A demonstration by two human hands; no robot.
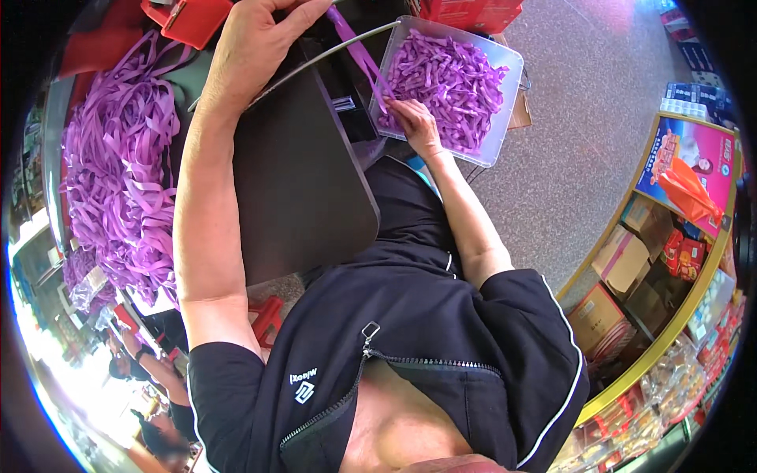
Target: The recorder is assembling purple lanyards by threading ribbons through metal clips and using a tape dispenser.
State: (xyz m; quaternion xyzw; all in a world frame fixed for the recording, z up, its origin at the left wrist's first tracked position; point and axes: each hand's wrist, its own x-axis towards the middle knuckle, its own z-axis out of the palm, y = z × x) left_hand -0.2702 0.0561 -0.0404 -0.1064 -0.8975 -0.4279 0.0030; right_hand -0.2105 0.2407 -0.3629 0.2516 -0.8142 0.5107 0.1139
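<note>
I have a purple ribbon [361,55] stretched slantwise on my feed, between the two hands and just beside the left edge of a translucent bin [512,88]. The right hand [419,128] is at its lower end, fingers together and pinching it over the bin's near edge. The left hand [256,51] reaches the upper end with its thumb, but the top edge cuts off the fingertips, so I can't tell whether they grip. A thin curved metal rod [327,54] crosses the ribbon in my view. Short purple pieces [449,91] fill the bin. Below the left forearm I see a dark tabletop [296,181], and beyond it, leftward, a big tangled heap of purple ribbon [122,173]. Farther right, cardboard boxes [623,256] sit on shelving above the speckled floor [568,150].
</note>
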